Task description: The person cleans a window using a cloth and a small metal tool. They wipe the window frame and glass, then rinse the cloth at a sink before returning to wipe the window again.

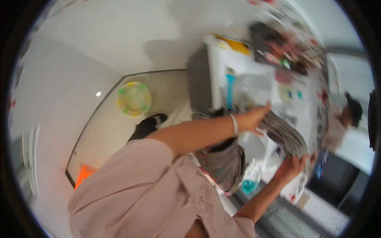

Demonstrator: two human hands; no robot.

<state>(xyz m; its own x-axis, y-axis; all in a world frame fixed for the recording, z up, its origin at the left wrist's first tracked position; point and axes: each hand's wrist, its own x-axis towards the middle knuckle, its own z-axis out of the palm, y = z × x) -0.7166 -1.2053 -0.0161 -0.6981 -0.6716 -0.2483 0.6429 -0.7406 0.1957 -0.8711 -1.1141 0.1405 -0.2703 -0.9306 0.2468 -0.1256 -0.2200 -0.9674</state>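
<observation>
A folded bundle of grey-brown cloth [284, 134] is held between both hands above a cluttered white surface. My left hand [254, 120], with a pale band at its wrist, grips the upper left end. At the lower right end, my right hand [291, 168] has its fingers closed on the folds. More dark and grey-brown cloth [223, 166] hangs or lies just in front of my body, beneath the left forearm. The picture is blurred, so the exact kind of cloth cannot be told.
A blue-handled tool [229, 90] lies on the white surface [218, 74]. Dark mixed items [282, 47] are heaped beyond it. A yellow-green round object [134, 99] is on the floor. A teal item [249, 186] sits near my right forearm. A person [342, 125], perhaps reflected, shows at right.
</observation>
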